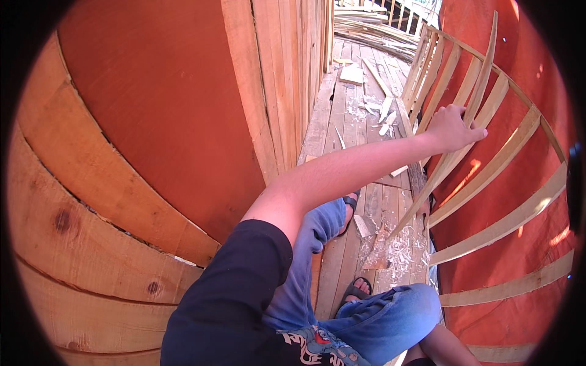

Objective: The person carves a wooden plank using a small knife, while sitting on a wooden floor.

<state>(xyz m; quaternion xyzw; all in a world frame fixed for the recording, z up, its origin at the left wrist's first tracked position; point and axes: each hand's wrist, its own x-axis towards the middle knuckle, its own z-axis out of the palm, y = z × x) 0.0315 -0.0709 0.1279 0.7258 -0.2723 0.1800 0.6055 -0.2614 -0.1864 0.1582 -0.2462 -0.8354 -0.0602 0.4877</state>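
my left hand (pixel 455 129) closes around one long, pale wooden strip (pixel 490 53). close beside it stands a railing of pale wooden slats (pixel 540 204), four nearer me than that hand, backed by red sheeting (pixel 500 326). curled wood shavings (pixel 400 250) lie below; two black sandals (pixel 356 292), nearer me. my right hand's state i cannot tell.

From far away, I see the left hand (pixel 455 129) gripping a long wooden strip (pixel 446 168), which slants before pale slats (pixel 493 172). Behind these slats is a red sheet (pixel 513 323). Curled shavings (pixel 400 251) lie on the plank floor (pixel 337 263).
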